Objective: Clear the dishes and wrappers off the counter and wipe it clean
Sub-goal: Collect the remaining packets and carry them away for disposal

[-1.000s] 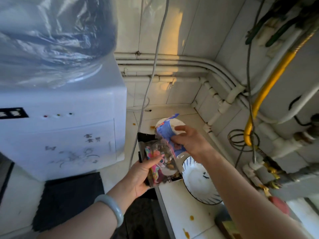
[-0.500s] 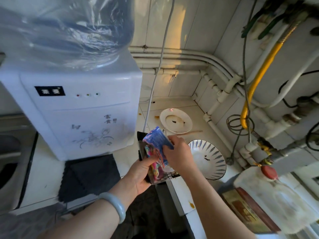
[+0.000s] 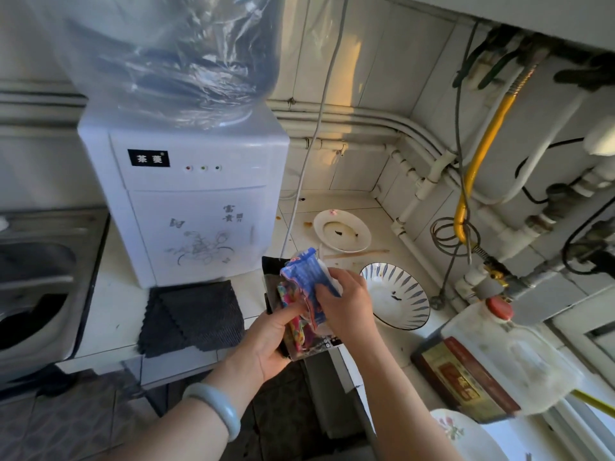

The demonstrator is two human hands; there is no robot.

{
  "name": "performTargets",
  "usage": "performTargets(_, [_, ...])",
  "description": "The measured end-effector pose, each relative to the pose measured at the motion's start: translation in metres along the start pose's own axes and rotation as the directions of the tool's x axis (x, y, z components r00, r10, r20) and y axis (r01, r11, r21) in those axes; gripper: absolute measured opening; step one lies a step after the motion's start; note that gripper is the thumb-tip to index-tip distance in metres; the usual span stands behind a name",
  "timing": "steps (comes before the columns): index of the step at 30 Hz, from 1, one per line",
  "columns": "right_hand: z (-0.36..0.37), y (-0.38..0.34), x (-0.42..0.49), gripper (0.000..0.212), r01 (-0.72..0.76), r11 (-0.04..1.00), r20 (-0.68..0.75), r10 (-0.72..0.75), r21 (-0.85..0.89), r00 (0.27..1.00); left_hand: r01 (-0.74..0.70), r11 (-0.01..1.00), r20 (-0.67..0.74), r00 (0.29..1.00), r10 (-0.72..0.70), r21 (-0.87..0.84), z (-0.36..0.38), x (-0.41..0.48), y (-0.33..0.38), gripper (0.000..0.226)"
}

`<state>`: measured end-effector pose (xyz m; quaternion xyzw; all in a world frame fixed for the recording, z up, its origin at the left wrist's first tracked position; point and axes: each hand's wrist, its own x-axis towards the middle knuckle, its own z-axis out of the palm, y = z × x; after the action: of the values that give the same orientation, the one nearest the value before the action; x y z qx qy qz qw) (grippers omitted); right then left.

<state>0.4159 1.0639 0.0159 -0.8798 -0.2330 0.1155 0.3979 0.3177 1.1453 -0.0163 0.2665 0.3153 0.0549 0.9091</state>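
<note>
While gripping a stack of snack wrappers (image 3: 296, 314) from below in the left hand (image 3: 268, 342) at mid-frame, pinches a blue wrapper (image 3: 304, 272) onto that stack with the right hand (image 3: 347, 306); hands together, just off the counter (image 3: 376, 207) edge. Right of them on the counter: dirty blue-striped bowl (image 3: 404, 296); above it, stained white plate (image 3: 342, 229), chopstick (image 3: 364, 253) between. Left: dark cloth (image 3: 196, 314) before water dispenser (image 3: 193, 207).

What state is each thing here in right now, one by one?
left hand: holds a bundle of wrappers
right hand: grips the blue wrapper against the bundle
white plate: on the counter, dirty
striped bowl: on the counter, smeared
dark cloth: folded, untouched
oil jug: red cap on
counter: spotted with stains
</note>
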Motion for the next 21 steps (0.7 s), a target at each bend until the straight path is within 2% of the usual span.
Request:
performTargets(8, [-0.017,-0.001,-0.02,0.031,-0.008,0.997,0.012,0.007,0.071,1.0,-0.043,0.999,0.0,0.999,0.043,0.001,0.005,-0.018,-0.015,0.048])
performTargets(12, [-0.038,0.008,-0.037,0.032,-0.052,0.987,0.031,0.048,0.154,0.998,-0.071,0.997,-0.002,0.997,0.071,0.03,0.016,-0.027,-0.032,0.056])
performTargets(15, [-0.056,0.02,-0.052,0.032,-0.062,0.982,0.05,0.054,0.177,0.997,-0.082,0.996,-0.008,0.997,0.083,0.041,0.028,-0.039,-0.052,0.051])
performTargets(21, [-0.08,0.051,-0.094,0.036,-0.008,0.984,0.054,-0.002,0.179,0.999,-0.112,0.993,-0.041,0.993,0.113,0.037,0.045,-0.078,-0.101,0.048])
